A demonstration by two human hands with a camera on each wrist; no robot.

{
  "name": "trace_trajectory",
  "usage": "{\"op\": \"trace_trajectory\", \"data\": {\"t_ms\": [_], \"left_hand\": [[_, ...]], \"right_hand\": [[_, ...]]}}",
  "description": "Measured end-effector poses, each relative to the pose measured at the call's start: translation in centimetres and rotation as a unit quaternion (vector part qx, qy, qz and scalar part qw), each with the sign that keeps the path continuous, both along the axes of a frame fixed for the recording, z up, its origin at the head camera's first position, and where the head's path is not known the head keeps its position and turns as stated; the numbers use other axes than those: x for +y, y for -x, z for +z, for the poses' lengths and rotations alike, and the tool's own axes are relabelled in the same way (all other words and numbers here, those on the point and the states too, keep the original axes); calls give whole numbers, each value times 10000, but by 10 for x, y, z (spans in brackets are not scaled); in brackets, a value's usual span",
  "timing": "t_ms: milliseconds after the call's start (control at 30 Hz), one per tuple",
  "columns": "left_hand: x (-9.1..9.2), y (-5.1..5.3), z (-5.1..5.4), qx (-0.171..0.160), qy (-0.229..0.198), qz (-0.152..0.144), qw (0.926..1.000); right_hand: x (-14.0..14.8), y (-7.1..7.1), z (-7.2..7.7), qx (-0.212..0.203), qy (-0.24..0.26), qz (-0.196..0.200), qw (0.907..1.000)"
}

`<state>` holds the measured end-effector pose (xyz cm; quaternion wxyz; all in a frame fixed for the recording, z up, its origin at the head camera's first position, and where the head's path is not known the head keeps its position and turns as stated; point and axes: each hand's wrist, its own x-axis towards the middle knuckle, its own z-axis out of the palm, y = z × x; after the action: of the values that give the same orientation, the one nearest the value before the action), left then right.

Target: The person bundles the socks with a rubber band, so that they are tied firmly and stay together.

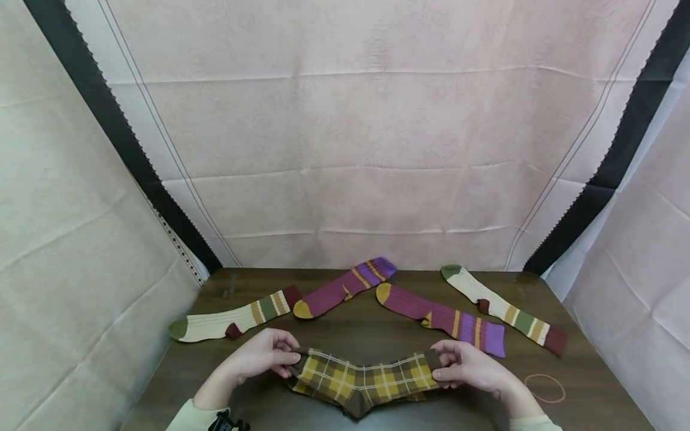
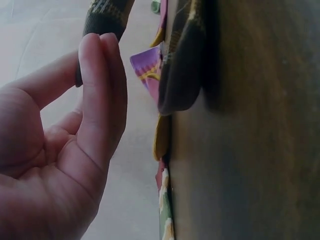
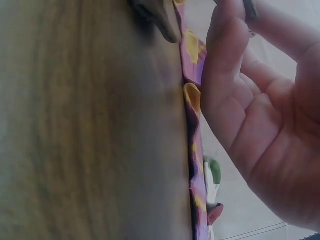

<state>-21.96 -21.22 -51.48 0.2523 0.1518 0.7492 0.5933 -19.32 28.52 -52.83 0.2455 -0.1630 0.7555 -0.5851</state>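
A yellow and brown plaid sock (image 1: 385, 378) is stretched between my two hands, bent at its dark heel. My left hand (image 1: 268, 354) pinches its dark left end, and my right hand (image 1: 465, 368) pinches the dark right end. Beneath it lies more plaid cloth, likely a second matching sock, mostly hidden. In the left wrist view, the dark end of this lower plaid sock (image 2: 181, 82) rests on the table, below my left hand (image 2: 75, 135). The right wrist view shows my right hand (image 3: 265, 110) raised beside a dark sock end (image 3: 152, 15) on the table.
Behind lie two purple socks with yellow toes (image 1: 334, 290) (image 1: 442, 314). Cream striped socks lie at the left (image 1: 237, 317) and right (image 1: 507, 308). A pink loop (image 1: 545, 388) lies at the right on the brown table (image 1: 587, 395). Pale fabric walls (image 1: 356, 131) enclose it.
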Motion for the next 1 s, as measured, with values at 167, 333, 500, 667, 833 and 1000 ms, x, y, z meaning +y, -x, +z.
{"op": "trace_trajectory", "data": {"t_ms": [167, 333, 500, 667, 833, 1000], "left_hand": [[1, -2, -3, -35, 30, -36, 10000], [0, -2, -3, -69, 111, -41, 9999], [-1, -1, -6, -110, 245, 51, 9996], [-2, -2, -8, -92, 383, 172, 9991], [-3, -2, -9, -55, 523, 336, 9981], [-5, 0, -10, -2, 669, 468, 9967]], "right_hand": [[-1, -1, -4, -70, 32, -75, 9999], [-2, -2, -9, -133, 92, -61, 9998], [-6, -4, -12, -77, 23, -59, 10000], [-9, -6, -13, -10, -220, -127, 9997], [-12, -7, -11, 31, -398, -158, 9991], [-13, -7, -12, 142, -471, -157, 9987]]}}
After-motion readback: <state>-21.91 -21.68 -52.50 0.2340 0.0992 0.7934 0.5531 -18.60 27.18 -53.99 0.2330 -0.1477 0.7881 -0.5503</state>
